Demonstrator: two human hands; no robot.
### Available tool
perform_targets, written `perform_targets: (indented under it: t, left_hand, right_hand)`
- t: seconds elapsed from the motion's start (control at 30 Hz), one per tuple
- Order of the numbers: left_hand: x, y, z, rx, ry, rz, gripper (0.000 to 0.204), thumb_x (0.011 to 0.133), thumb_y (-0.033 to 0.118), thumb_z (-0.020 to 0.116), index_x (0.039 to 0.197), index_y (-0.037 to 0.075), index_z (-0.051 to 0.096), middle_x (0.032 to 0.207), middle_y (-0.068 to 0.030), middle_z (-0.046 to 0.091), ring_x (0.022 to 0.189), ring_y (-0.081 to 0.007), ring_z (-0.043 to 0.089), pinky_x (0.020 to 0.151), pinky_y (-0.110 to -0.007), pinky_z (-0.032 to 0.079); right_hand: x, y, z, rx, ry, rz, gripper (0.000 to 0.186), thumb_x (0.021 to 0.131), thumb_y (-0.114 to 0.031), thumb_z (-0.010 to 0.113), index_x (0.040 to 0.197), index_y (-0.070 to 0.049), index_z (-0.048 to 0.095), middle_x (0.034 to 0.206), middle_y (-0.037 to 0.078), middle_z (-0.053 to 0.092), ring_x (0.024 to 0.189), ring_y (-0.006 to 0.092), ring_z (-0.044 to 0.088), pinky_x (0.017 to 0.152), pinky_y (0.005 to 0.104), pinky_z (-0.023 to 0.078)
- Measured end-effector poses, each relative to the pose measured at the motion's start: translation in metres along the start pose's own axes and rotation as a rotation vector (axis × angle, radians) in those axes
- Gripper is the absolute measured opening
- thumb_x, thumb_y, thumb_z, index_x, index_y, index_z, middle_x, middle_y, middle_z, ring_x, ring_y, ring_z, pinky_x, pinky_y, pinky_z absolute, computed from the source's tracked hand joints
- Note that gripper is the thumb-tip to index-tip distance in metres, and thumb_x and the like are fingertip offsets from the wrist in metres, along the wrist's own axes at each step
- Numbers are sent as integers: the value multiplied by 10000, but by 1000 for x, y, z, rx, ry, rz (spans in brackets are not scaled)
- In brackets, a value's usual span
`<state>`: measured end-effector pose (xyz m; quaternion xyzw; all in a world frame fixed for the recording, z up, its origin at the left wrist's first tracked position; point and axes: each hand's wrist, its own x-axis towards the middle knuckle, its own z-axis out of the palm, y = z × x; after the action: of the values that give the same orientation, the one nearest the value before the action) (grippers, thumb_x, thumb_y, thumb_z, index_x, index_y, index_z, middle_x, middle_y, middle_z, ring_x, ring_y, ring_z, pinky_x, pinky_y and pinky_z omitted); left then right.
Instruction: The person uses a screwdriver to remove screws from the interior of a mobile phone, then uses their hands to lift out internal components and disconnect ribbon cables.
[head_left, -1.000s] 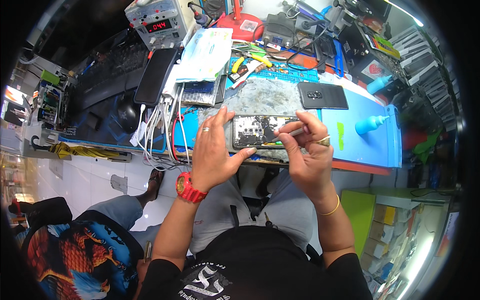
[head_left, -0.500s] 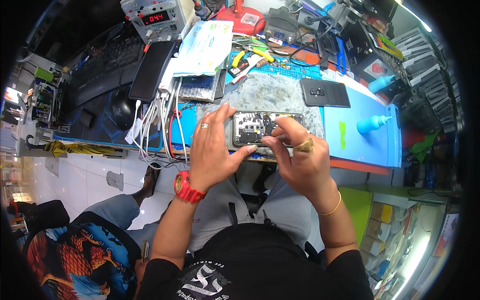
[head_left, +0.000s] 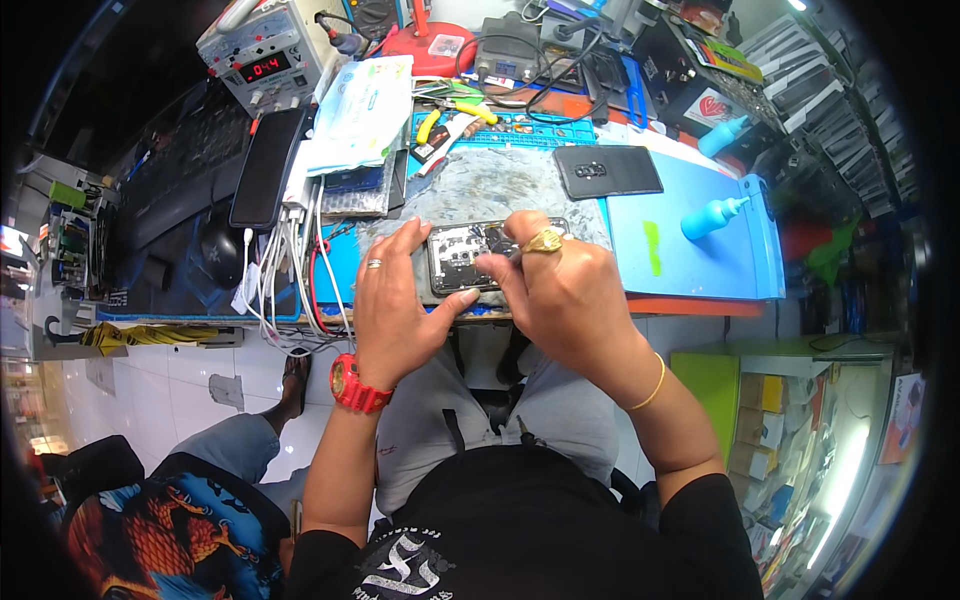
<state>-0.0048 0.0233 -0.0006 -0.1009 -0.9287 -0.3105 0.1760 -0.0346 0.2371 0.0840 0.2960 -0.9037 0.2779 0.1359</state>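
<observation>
The desk [head_left: 690,255] fills the upper half of the view, its near edge running just under both hands. Clutter crowds its far side from 10 to 2 o'clock: a power supply with a red display [head_left: 262,62] at 11, a black keyboard [head_left: 175,185] at 10, a tangle of white cables [head_left: 285,275] spilling over the near edge at 9. The blue mat [head_left: 700,225] at 3 o'clock offers the most open room, carrying only 2 blue bottles [head_left: 712,215] near its far and right edges. A black phone back cover [head_left: 607,170] lies at 1 o'clock, apart from the work.

The opened phone [head_left: 462,258] lies flat at the centre, just inside the desk's near edge. The left hand [head_left: 398,305] is spread over its left end, thumb along the near side, fingers touching the far edge. The right hand [head_left: 565,290] is curled together over the phone's right half, fingertips pressed on the exposed inside; whether it pinches a tool cannot be told.
</observation>
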Motion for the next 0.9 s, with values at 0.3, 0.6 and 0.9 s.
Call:
perform_targets:
  t: [0.3, 0.6, 0.9]
  left_hand:
    - [0, 3, -2, -14, -3, -14, 984, 814, 398, 951, 1568, -25, 479, 1522, -174, 653, 1452, -423, 541, 1271, -544, 358]
    - [0, -1, -1, -6, 10, 9, 993, 826, 423, 939, 1569, -36, 469, 1492, -181, 666, 1421, -415, 566, 1270, -549, 360]
    - [-2, -2, 1, -39, 23, 10, 1034, 811, 402, 958, 1598, -30, 444, 1500, -180, 678, 1423, -434, 568, 1268, -541, 359]
  right_hand:
    - [-3, 4, 5, 100, 97, -174, 243, 936, -17, 794, 1083, 12, 603, 899, 158, 715, 717, 386, 727, 609, 477, 560]
    - [-4, 6, 4, 241, 49, -153, 339, 924, 3, 798, 1190, -17, 588, 897, 146, 733, 821, 349, 789, 669, 433, 606]
    - [-5, 9, 2, 173, 33, 45, 323, 915, -32, 787, 1185, 2, 613, 939, 163, 732, 806, 370, 767, 681, 471, 592]
